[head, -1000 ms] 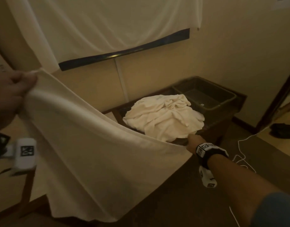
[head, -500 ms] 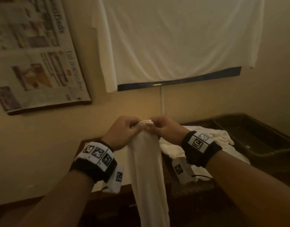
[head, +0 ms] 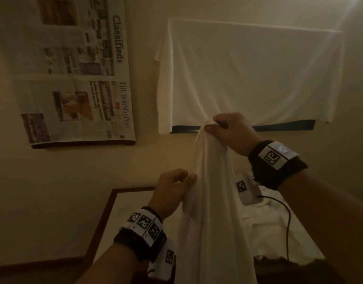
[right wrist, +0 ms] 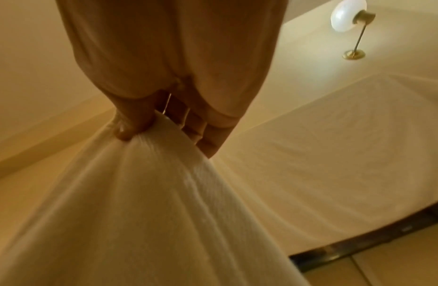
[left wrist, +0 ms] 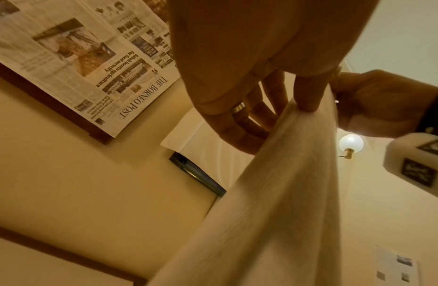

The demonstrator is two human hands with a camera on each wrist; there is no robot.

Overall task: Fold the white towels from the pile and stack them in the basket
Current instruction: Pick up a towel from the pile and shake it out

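A white towel (head: 213, 212) hangs lengthwise in front of the person, its long axis running straight down from the upper grip and out of the bottom of the head view. The right hand (head: 231, 133) is uppermost, thumb and fingers clenched on the gathered top corners of the towel, held up against the lower edge of a white sheet (head: 254, 72) pinned to the wall. The left hand (head: 172, 191) sits lower and to the left, its thumb and fingertips pinching the towel's left side edge part-way down; the left-wrist view shows the thumb pressed on the cloth with the fingers behind it. The whole free length of the towel lies below both grips, so the lower hand is the nearer to the hanging end, and the next fold likely depends on it working down that edge while the right keeps the top fixed. Behind the towel, the pile (head: 270, 228) of unfolded white towels lies on the dark worktop (head: 289, 267), toward its right side. The basket is out of view. A newspaper (head: 74, 74) covers the wall to the left.
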